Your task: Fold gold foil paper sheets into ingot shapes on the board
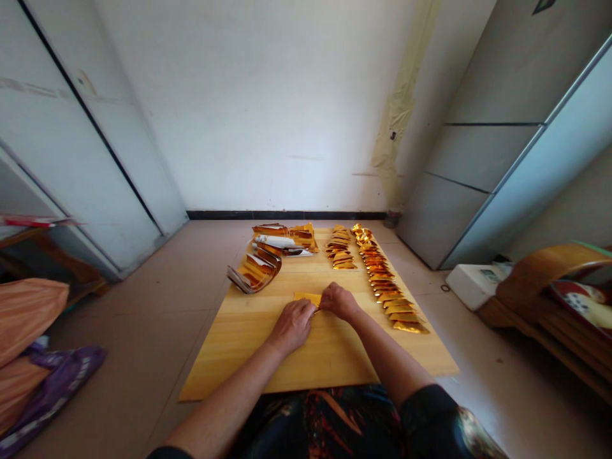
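On the wooden table, left of the small gold sheet, sits a curled stack of gold foil paper. The left hand and right hand both press down on that sheet, fingers curled over its near edge. Right of it runs a row of folded gold pieces.

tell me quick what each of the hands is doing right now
Left hand: curled, knuckles up, pressing on the gold paper sheet on the wooden board.
Right hand: curled, pinching the same sheet's edge.
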A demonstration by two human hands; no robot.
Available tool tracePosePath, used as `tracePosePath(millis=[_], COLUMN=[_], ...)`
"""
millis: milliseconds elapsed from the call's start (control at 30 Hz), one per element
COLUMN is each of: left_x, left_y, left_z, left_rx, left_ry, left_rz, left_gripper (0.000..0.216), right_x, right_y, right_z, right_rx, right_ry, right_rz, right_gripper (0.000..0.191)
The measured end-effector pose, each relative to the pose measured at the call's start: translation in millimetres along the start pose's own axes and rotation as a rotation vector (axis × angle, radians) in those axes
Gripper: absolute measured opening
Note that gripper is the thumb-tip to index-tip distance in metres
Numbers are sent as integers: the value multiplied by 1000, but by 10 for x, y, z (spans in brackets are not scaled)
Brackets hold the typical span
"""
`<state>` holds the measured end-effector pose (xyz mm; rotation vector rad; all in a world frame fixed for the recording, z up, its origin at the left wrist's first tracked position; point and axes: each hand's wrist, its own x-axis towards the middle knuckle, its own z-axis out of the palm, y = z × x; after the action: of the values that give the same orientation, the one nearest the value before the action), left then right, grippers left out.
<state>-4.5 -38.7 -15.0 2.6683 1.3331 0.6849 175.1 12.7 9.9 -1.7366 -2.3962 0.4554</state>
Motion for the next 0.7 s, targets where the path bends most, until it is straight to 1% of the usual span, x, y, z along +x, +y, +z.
tracePosePath(millis=[100, 233, 433, 600, 700], left_x=[-9, -15, -20, -21, -18], left_y=[-20, -48, -42, -64, -76], left_z=[17, 42, 67, 103, 115], left_rx=[16, 30, 44, 51, 63], left_ry=[4, 27, 57, 65, 55], left_rz=[44, 66, 60, 62, 66], left_gripper=[40, 33, 33, 33, 34], right_x=[11, 10, -13, -17, -19], right_y=[0, -11, -42, -22, 11], right_z=[16, 20, 15, 1, -15], right_rx=[-8, -2, 16, 66, 116], right_ry=[4, -5, 30, 27, 23], right_rz=[15, 28, 56, 60, 51], right_gripper=[12, 12, 11, 7, 9])
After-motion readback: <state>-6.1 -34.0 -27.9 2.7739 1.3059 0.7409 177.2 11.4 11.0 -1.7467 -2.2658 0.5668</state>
